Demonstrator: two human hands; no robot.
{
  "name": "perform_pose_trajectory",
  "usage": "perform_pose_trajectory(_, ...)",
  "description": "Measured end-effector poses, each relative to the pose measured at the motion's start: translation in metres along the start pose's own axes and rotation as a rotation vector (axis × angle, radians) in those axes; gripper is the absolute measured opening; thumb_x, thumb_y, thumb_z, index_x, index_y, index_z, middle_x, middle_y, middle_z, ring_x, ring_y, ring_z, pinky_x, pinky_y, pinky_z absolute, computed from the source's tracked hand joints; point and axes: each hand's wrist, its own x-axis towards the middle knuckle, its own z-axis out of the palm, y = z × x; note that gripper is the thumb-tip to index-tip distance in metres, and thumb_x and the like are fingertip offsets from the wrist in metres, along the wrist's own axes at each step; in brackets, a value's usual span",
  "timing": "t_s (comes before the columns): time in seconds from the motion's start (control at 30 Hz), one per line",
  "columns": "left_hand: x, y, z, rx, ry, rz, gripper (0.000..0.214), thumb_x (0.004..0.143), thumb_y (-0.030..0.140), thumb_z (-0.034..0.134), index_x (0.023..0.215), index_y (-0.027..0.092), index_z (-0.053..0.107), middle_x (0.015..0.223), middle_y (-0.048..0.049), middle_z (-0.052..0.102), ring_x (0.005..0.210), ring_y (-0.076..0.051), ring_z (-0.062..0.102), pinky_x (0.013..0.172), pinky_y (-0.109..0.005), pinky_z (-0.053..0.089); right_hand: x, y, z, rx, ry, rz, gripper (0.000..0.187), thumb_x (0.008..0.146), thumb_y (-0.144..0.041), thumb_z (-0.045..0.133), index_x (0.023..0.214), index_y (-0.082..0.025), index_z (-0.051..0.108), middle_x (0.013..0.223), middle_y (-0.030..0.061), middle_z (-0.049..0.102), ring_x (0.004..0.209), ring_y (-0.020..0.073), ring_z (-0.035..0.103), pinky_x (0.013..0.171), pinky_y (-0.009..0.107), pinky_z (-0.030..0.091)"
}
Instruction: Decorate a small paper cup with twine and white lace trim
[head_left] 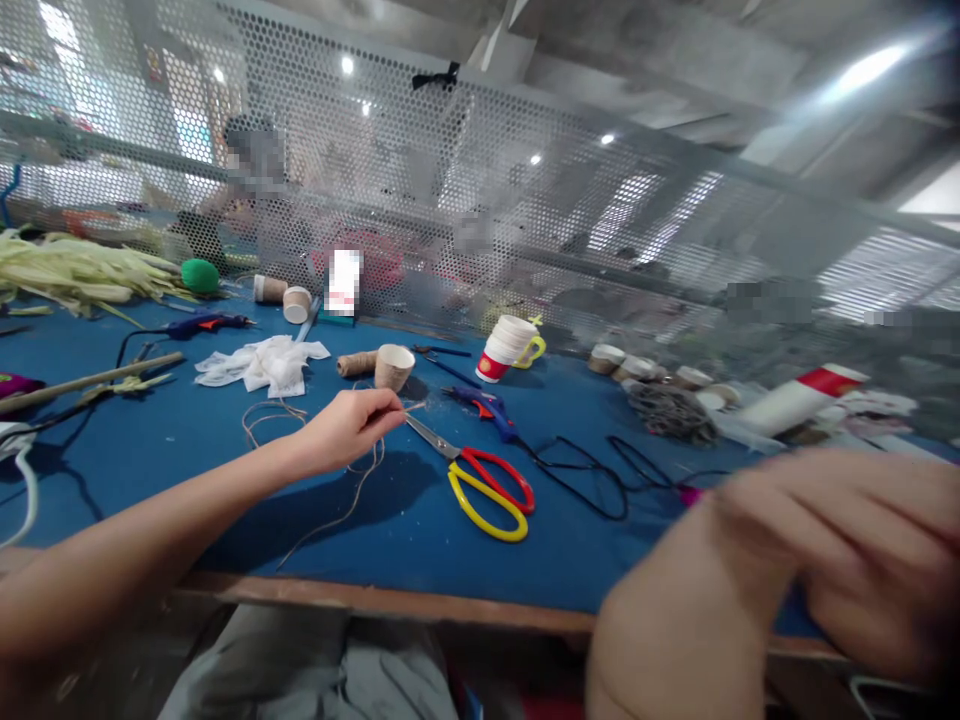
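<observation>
My left hand (346,428) reaches out over the blue table (187,450) with its fingers pinched on a thin tan twine (330,520). The twine trails in loops across the table toward me. Just right of that hand lie scissors with red and yellow handles (487,485). Beyond it a paper cup (393,366) lies on its side next to a twine spool (357,363). My right hand (847,550) is close to the camera at the lower right and smeared by motion; its fingers look curled, and whether they hold anything is hidden.
A blue glue gun (487,405) with a black cord lies behind the scissors. White cloth (262,362), a stick (90,380), pale green leaves (75,275), a green ball (200,275), stacked cups (510,345) and a white tube (799,400) are scattered about. A perforated metal screen (450,200) backs the table.
</observation>
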Motion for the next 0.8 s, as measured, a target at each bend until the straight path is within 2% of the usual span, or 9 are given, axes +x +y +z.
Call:
perform_pose_trajectory(0.03,0.0,0.001,0.0,0.034,0.011,0.043,0.022,0.083,0.027,0.042,0.073,0.013,0.056,0.061,-0.0006,0.053,0.056,-0.009,0.045,0.052,-0.021,0.036,0.001,0.001,0.008,0.051,-0.139,-0.149,0.069,0.054,-0.086,0.014,0.039,-0.023,0.038,0.022,-0.0075,0.01,0.02,0.0047,0.013,0.027,0.022,0.005)
perform_pose_trajectory(0.07,-0.001,0.001,0.001,0.071,0.026,0.087,0.022,0.083,0.026,0.042,0.072,0.013,0.056,0.063,-0.0017,0.055,0.058,-0.01,0.047,0.054,-0.022,0.037,0.003,0.004,0.02,0.025,-0.333,-0.208,0.063,0.055,-0.084,0.027,0.042,-0.023,0.041,0.024,-0.0091,0.013,0.021,0.0034,0.011,0.026,0.021,0.007)
perform_pose_trajectory(0.13,-0.002,0.002,0.002,0.15,0.063,0.156,0.021,0.084,0.024,0.042,0.073,0.013,0.057,0.067,-0.0036,0.056,0.061,-0.011,0.049,0.057,-0.023,0.039,0.005,0.014,0.052,-0.055,-0.448,-0.177,0.039,0.059,-0.06,0.061,0.056,-0.022,0.053,0.036,-0.0078,0.038,0.028,0.0036,0.029,0.03,0.019,0.019)
perform_pose_trajectory(0.2,-0.003,0.001,0.004,0.233,0.091,0.188,0.021,0.085,0.024,0.041,0.076,0.013,0.057,0.07,-0.0043,0.057,0.062,-0.012,0.05,0.057,-0.023,0.04,0.005,0.028,0.082,-0.328,-0.588,-0.151,0.032,0.064,-0.05,0.064,0.069,-0.019,0.055,0.055,-0.0026,0.054,0.04,0.0065,0.043,0.036,0.02,0.029)
perform_pose_trajectory(0.33,-0.005,0.001,0.007,0.406,0.089,0.208,0.023,0.086,0.025,0.039,0.078,0.014,0.058,0.07,-0.0044,0.057,0.06,-0.013,0.052,0.055,-0.024,0.041,-0.001,0.052,0.109,-0.552,-0.639,-0.306,0.038,0.081,-0.05,0.043,0.062,-0.017,0.05,0.052,-0.0015,0.05,0.046,0.0085,0.043,0.045,0.022,0.033)
perform_pose_trajectory(0.43,-0.006,0.003,0.008,0.504,0.054,0.216,0.027,0.087,0.025,0.036,0.074,0.013,0.058,0.068,-0.005,0.057,0.061,-0.014,0.053,0.055,-0.025,0.041,-0.006,0.059,0.11,-0.627,-0.608,-0.383,0.038,0.083,-0.044,0.042,0.057,-0.017,0.049,0.05,-0.0021,0.049,0.049,0.0093,0.043,0.049,0.022,0.033)
perform_pose_trajectory(0.6,-0.005,0.002,0.009,0.559,0.051,0.177,0.026,0.087,0.028,0.038,0.08,0.013,0.059,0.072,-0.0065,0.061,0.067,-0.017,0.057,0.058,-0.026,0.043,-0.007,0.06,0.11,-0.643,-0.54,-0.395,0.038,0.083,-0.043,0.044,0.055,-0.017,0.048,0.049,-0.0027,0.048,0.048,0.0088,0.042,0.049,0.022,0.032)
perform_pose_trajectory(0.67,-0.005,0.001,0.009,0.566,0.062,0.168,0.027,0.087,0.027,0.036,0.081,0.014,0.059,0.072,-0.0066,0.062,0.067,-0.017,0.058,0.057,-0.027,0.043,-0.005,0.061,0.11,-0.618,-0.507,-0.365,0.039,0.08,-0.047,0.047,0.055,-0.017,0.048,0.048,-0.0023,0.048,0.046,0.0087,0.041,0.047,0.022,0.032)
perform_pose_trajectory(0.8,-0.005,-0.002,0.009,0.569,0.101,0.176,0.028,0.087,0.026,0.036,0.079,0.014,0.06,0.071,-0.007,0.063,0.065,-0.016,0.058,0.056,-0.026,0.042,0.0,0.064,0.109,-0.428,-0.5,-0.099,0.051,0.074,-0.063,0.039,0.061,-0.016,0.052,0.049,0.0002,0.051,0.039,0.0084,0.043,0.037,0.021,0.031)
